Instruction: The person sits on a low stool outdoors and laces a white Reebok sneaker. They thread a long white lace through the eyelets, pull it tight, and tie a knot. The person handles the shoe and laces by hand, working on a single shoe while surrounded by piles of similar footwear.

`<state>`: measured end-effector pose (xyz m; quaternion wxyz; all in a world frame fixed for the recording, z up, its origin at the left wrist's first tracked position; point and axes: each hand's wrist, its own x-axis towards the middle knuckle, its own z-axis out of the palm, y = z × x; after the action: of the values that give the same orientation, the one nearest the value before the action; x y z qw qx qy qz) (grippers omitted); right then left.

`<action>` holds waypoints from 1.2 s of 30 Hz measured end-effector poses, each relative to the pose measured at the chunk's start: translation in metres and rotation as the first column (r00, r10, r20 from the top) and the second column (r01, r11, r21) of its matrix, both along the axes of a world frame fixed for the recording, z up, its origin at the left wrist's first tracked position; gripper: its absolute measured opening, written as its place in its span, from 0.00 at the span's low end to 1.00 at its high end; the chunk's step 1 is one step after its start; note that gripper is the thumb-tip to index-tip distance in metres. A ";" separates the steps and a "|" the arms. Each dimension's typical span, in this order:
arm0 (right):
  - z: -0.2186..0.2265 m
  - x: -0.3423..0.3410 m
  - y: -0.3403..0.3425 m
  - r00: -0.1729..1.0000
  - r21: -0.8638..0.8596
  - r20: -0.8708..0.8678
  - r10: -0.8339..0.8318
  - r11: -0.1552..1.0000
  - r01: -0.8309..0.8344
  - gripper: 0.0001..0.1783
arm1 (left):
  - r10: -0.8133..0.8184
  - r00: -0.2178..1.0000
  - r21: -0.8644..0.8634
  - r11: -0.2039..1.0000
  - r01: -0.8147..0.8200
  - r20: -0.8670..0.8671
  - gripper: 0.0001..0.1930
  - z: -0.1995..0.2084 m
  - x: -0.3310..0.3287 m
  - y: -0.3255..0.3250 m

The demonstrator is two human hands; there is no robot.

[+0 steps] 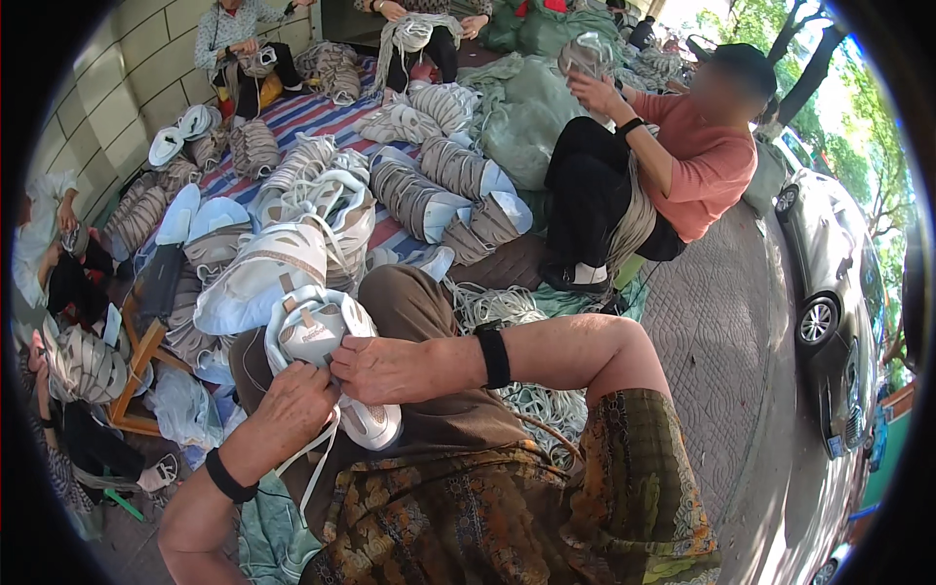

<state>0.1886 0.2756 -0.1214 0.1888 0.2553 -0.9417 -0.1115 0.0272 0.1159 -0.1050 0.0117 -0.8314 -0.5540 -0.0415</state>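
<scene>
A white and beige sneaker [310, 330] rests on my lap, its padded collar and tongue towards the far side and its pale toe showing below my right hand. Both hands meet over its lacing area. My left hand [292, 402] is closed against the shoe's near left side with bent fingers. From the right, my right hand [385, 370] pinches at the middle of the shoe, fingertips close to the left ones. What lies right between the fingertips is hidden. A loose white shoelace [314, 478] hangs from under my hands over my patterned apron.
Bundled shoe uppers [409, 195] lie in stacks on a striped sheet [292, 117]. Another large white upper [268, 273] lies just beyond my knees. Piled laces [497, 307] are at my right. A person in a pink top [697, 175] sits nearby; other people work farther off. Cars [829, 292] stand at right.
</scene>
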 end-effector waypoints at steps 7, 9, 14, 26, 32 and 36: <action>-0.008 -0.014 0.009 0.995 0.051 0.059 0.082 0.995 -0.085 0.06 | -0.066 0.998 0.001 0.998 0.066 -0.023 0.07 -0.004 0.000 0.005; -0.009 -0.016 0.010 0.992 0.100 0.089 0.087 0.990 -0.096 0.07 | -0.101 0.995 0.051 0.993 0.102 -0.014 0.07 -0.005 0.000 0.005; -0.008 -0.012 0.021 0.986 0.082 0.052 0.161 0.983 -0.165 0.07 | -0.073 0.996 0.064 0.995 0.076 -0.040 0.07 -0.001 0.005 0.001; -0.008 -0.013 0.004 0.981 0.100 0.191 -0.040 0.995 0.021 0.07 | -0.043 0.999 0.077 0.996 0.043 0.004 0.08 -0.004 0.007 -0.005; -0.005 -0.017 -0.004 0.942 0.102 0.319 -0.099 0.992 0.070 0.05 | -0.151 0.988 0.129 0.980 0.152 -0.023 0.07 -0.002 0.009 -0.002; -0.008 -0.023 -0.003 0.921 0.065 0.343 -0.182 0.983 0.171 0.04 | -0.137 0.990 0.195 0.973 0.126 0.044 0.08 -0.007 0.008 -0.004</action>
<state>0.1654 0.2727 -0.1299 0.0045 0.1882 -0.9773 -0.0970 0.0354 0.1117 -0.1119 0.0730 -0.8596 -0.4914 -0.1192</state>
